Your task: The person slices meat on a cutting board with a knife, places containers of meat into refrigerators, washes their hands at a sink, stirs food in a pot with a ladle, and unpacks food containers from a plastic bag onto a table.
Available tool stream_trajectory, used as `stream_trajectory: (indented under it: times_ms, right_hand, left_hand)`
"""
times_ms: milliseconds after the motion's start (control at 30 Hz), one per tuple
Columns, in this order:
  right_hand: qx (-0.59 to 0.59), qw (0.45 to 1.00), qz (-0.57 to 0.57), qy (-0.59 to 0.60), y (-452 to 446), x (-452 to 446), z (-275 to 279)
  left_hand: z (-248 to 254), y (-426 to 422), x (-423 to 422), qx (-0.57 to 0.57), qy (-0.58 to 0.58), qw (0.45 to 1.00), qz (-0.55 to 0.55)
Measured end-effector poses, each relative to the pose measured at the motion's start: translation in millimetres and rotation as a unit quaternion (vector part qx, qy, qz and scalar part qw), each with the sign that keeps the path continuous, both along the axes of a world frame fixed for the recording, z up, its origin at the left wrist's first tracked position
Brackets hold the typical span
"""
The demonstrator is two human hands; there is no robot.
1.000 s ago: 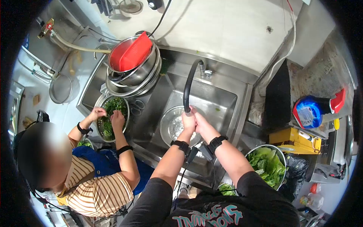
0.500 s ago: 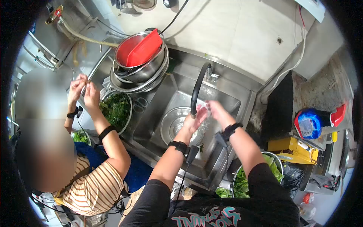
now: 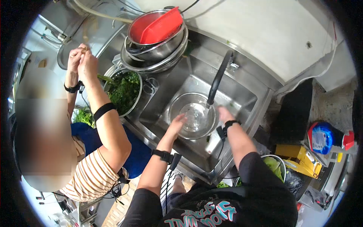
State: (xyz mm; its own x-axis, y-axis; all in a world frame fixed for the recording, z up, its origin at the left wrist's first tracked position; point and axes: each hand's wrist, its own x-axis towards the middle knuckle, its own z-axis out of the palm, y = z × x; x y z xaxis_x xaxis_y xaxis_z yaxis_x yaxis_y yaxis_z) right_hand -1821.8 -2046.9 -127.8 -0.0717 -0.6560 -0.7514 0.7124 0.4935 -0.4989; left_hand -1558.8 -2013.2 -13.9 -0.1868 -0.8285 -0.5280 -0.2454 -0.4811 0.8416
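Note:
A round metal bowl [image 3: 174,104] sits in the steel sink [image 3: 155,109], with water running into it from a black flexible faucet [image 3: 219,81]. My left hand [image 3: 178,123] is at the bowl's left side, its stretched fingers over the rim; whether it touches is unclear. On the opposite side my right hand [image 3: 225,114] is beside the right rim, fingers loosely extended and somewhat blurred. Neither hand shows anything held. Small dark green scraps [image 3: 208,139] lie in the sink near the bowl.
Stacked metal bowls with a red basket [image 3: 162,26] stand behind left. A bowl of greens [image 3: 124,90] and scissors [image 3: 151,86] are left of the sink. A co-worker's hands [image 3: 81,62] pinch something small. At right are a blue bottle [image 3: 321,137] and leafy vegetables [image 3: 273,166].
My hands have come out from under the faucet's stream and moved apart, down to the two sides of the bowl. The view has shifted, and the co-worker's hands remain raised together.

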Motion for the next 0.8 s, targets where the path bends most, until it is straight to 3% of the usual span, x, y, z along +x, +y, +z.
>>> stream_trajectory:
  times_ms: [67, 167, 200, 233, 333, 367, 433, 467, 533, 600, 667, 700, 733, 800]
  right_hand:
    - [-0.071, 0.992, 0.098, -0.028, 14.0, -7.3, -149.9]
    - [0.040, 0.933, 0.312, 0.176, 33.7, 14.4, -70.9]
    - [-0.015, 0.983, 0.182, -0.007, 30.7, 12.6, -85.2]
    - [0.026, 0.976, 0.212, 0.046, 27.3, 8.4, -98.8]
    - [0.042, 0.954, 0.213, 0.206, 47.7, 34.6, 64.9]
    - [0.052, 0.952, 0.214, 0.213, 49.2, 33.4, 45.4]
    - [0.097, 0.945, 0.225, 0.217, 38.1, 13.3, -87.7]
    - [0.123, 0.937, 0.224, 0.237, 33.8, 22.7, -93.5]
    - [-0.057, 0.899, 0.346, 0.263, 49.7, 30.3, -104.0]
    - [-0.057, 0.911, 0.349, 0.213, 56.6, 56.0, -73.8]
    - [0.120, 0.962, 0.228, 0.096, 50.7, 77.3, -62.7]
    - [0.049, 0.979, 0.199, 0.012, 45.8, 90.6, -57.9]
    - [-0.004, 0.982, 0.177, 0.068, 45.3, 97.9, -52.0]
    - [-0.116, 0.968, 0.131, 0.180, 37.6, 126.9, 31.1]
  left_hand:
    - [14.0, 13.6, 14.5, 0.032, -0.017, 0.999, 0.031]
    - [43.3, 36.9, 29.1, 0.057, 0.010, 0.994, 0.096]
    - [41.0, 42.4, 36.9, 0.071, 0.015, 0.991, 0.112]
    - [38.7, 49.8, 45.7, 0.078, 0.017, 0.991, 0.109]
    - [28.4, 67.7, 67.8, 0.064, 0.030, 0.991, 0.111]
    - [33.1, 71.6, 70.6, 0.060, 0.035, 0.991, 0.115]
    - [42.4, 80.8, 78.2, 0.040, 0.044, 0.992, 0.115]
    - [46.2, 86.3, 82.1, 0.027, 0.046, 0.992, 0.111]
    - [54.3, 99.6, 90.3, 0.009, 0.033, 0.994, 0.107]
    - [44.5, 110.4, 102.3, 0.035, 0.041, 0.994, 0.095]
    - [49.0, 124.8, 113.3, 0.041, 0.071, 0.994, 0.076]
    - [51.5, 128.5, 120.4, 0.043, 0.063, 0.995, 0.056]
    - [54.2, 136.7, 127.0, 0.050, 0.057, 0.996, 0.035]
    - [57.7, 149.8, 139.7, 0.049, 0.055, 0.997, 0.027]
